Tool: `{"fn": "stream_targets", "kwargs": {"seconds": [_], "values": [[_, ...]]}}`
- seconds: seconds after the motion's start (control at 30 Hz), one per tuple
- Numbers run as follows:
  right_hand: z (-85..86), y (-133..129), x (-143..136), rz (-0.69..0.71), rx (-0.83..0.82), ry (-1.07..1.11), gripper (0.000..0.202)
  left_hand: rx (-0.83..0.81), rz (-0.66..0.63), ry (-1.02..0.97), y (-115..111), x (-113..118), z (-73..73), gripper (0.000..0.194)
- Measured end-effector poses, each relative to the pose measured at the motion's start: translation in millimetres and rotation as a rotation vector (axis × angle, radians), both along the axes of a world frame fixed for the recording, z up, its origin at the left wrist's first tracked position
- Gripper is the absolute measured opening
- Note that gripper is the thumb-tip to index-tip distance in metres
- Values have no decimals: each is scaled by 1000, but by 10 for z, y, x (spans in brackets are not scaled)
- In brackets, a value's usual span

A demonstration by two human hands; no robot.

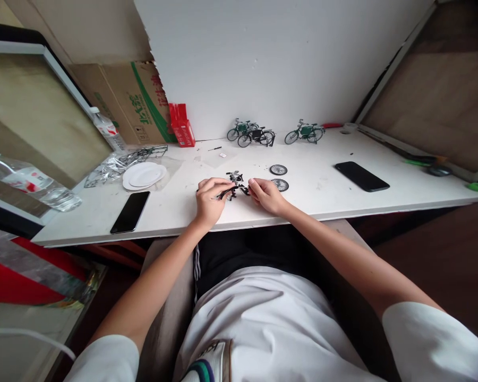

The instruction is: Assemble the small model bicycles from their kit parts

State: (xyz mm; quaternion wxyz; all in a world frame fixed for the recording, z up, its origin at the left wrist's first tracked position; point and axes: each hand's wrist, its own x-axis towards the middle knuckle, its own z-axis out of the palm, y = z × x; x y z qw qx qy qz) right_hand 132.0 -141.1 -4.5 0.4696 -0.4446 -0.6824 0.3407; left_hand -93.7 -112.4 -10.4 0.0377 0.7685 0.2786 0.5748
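Near the front edge of the white table, my left hand is closed on a small black model part. My right hand pinches another small dark piece just to its right, close to the first part. Loose black and silver parts lie right behind the fingers. Two small spoked wheels, one farther back and one nearer, lie flat beside my right hand. The exact shape of the held pieces is partly hidden by my fingers.
Model bicycles stand at the back: a black one, a green one and another green one. Phones lie left and right. White discs, a red box and a bottle are at left.
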Motion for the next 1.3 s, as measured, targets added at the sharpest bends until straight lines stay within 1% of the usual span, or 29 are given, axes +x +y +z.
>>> {"fn": "stream_targets", "kwargs": {"seconds": [0.1,0.17,0.23,0.37,0.47,0.57,0.63,0.73,0.83,0.93,1.0,1.07,1.17,1.2,1.23,1.27,1.3], "values": [[-13,35,22,19,-72,171,61,35,10,2,-1,-9,6,19],[2,30,18,22,-87,213,58,40,7,34,-4,-9,-19,22],[26,10,1,49,-114,196,58,24,12,85,-13,0,-50,27],[43,-18,-23,120,-167,166,68,-11,18,160,-40,38,-78,29],[28,-7,-4,139,-173,185,68,-23,-21,152,-51,71,-79,26],[10,11,21,152,-157,199,66,-21,-74,94,-52,99,-98,23],[3,19,28,157,-148,199,66,-1,-75,80,-57,110,-121,21],[0,25,24,147,-135,208,71,32,-68,128,-75,115,-157,19],[-8,29,18,106,-121,206,75,31,-92,139,-91,114,-174,20],[-32,42,24,59,-108,191,77,-8,-95,158,-96,117,-154,22],[-47,55,35,14,-75,205,75,-5,-68,188,-98,119,-119,24],[-52,61,46,-62,-21,221,72,23,-21,182,-103,116,-81,30],[-41,45,48,-195,73,212,68,47,59,39,-111,100,-49,36],[-37,33,45,-228,105,207,67,18,62,-30,-110,93,-48,35],[-35,20,39,-252,136,204,66,-46,49,-105,-107,87,-50,34],[-35,7,32,-269,166,200,65,-164,14,-169,-100,82,-53,33],[-38,-6,25,-282,195,193,64,-328,-44,-235,-90,79,-56,33]]}}
